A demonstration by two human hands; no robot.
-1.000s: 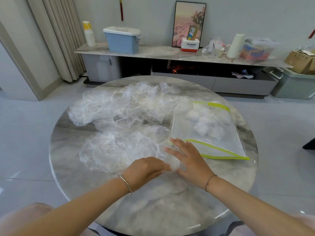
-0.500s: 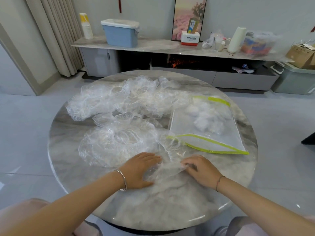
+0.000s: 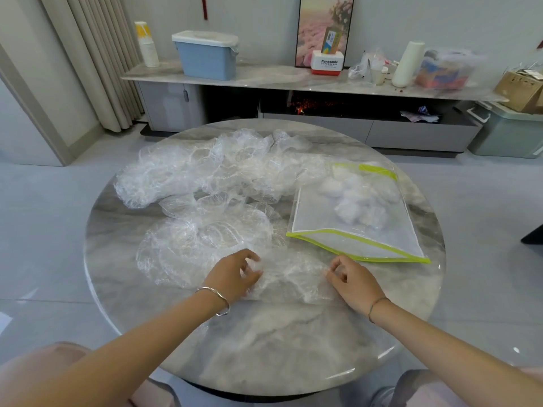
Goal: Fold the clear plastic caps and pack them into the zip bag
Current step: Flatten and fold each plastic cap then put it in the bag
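A red-and-white box (image 3: 327, 63) on the far shelf (image 3: 264, 79) is showing the word "Panasonic"; the smaller print beneath is too blurred to read. A clear plastic cap (image 3: 293, 279) is lying near the middle of the table (image 3: 264, 348), and its edges are hard to trace. The left hand (image 3: 235, 274) is pinching its left side with curled fingers, and the right hand (image 3: 351, 280) is pinching its right edge. Just beyond, to the right, the zip bag (image 3: 355, 230) is lying flat, holding blurry white lumps.

Round marble tabletop (image 3: 264, 348). Behind: low sideboard (image 3: 264, 79) carrying blue lidded bin (image 3: 207, 58), stacked paper cups (image 3: 147, 45), Panasonic box (image 3: 327, 63), framed picture (image 3: 314, 24). Beige curtain (image 3: 97, 63) left; cardboard box (image 3: 518, 89) right.
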